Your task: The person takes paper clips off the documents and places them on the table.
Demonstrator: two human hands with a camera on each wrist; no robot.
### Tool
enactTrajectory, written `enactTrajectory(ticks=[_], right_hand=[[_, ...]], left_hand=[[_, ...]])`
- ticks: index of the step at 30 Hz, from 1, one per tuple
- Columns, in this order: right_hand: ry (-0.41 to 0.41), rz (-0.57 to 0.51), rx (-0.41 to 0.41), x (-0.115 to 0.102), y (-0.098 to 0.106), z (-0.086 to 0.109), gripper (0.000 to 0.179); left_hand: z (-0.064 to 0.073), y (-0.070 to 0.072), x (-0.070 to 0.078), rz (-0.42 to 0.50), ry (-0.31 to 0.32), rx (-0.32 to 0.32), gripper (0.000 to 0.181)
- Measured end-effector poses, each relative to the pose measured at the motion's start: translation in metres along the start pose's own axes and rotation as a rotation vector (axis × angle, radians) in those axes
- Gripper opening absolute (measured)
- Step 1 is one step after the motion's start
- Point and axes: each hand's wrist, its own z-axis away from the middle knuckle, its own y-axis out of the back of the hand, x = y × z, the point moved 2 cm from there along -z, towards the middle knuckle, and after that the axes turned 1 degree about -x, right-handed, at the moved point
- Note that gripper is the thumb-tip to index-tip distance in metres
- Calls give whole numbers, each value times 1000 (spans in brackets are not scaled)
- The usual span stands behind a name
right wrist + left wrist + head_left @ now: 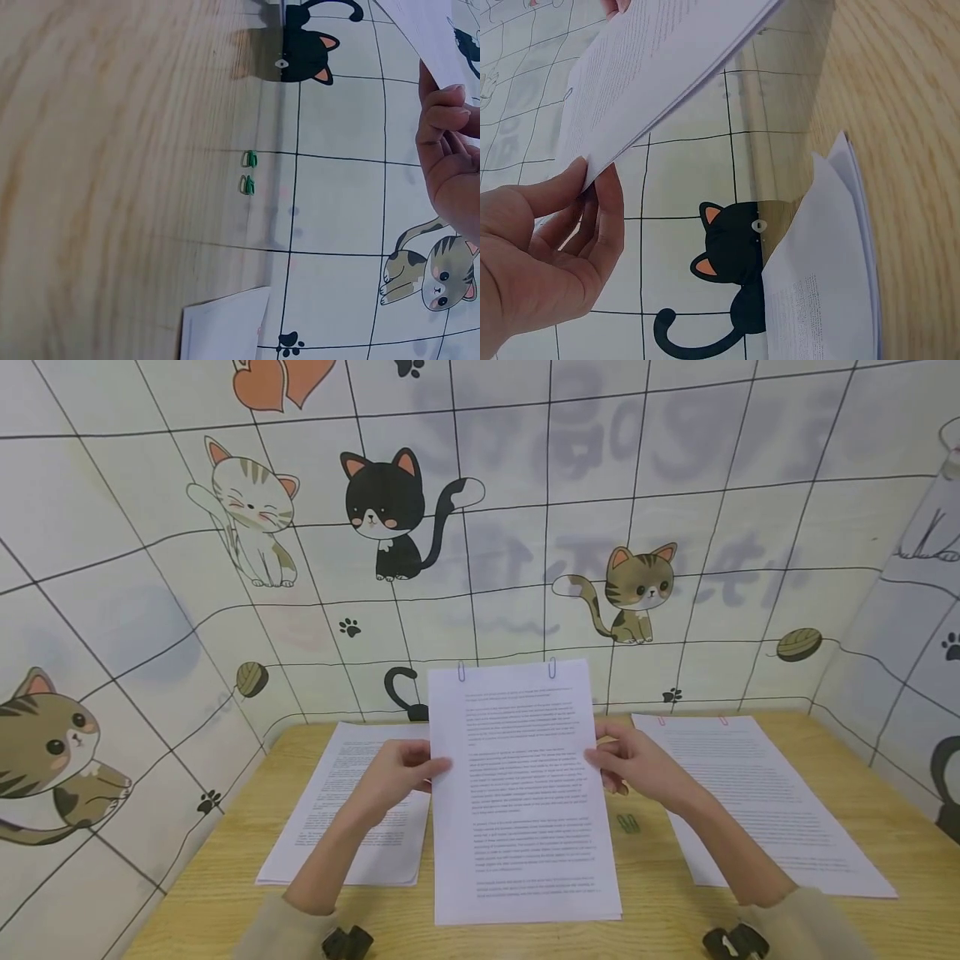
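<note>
A sheaf of printed paper [525,793] is held upright in front of me, its top edge bearing two bluish paper clips [461,672]. My left hand [393,775] pinches its left edge, thumb on the printed face. On the opposite edge my right hand [637,764] pinches it at about the same height. The left wrist view shows the sheaf's several layers [664,75] gripped between the thumb and fingers of the left hand [555,255]. At the side of the right wrist view, the right hand [450,150] holds the paper's edge.
Another printed stack [337,810] lies on the wooden table [202,877] at left. To the right lies a stack [757,802] with two red paper clips [723,721]. Two green paper clips [628,823] rest between. A cat-patterned covering [510,552] stands behind.
</note>
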Motion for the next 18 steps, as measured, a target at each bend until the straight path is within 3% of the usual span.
enactTrajectory(ticks=[9, 15, 18], right_hand=[[12, 50, -7, -2, 1, 1, 20], [34, 177, 48, -4, 5, 4, 17], [45, 181, 75, -7, 6, 6, 20]], left_hand=[[3, 1, 2, 5, -17, 40, 20], [4, -1, 4, -34, -20, 123, 14], [6, -4, 6, -71, -28, 159, 9]])
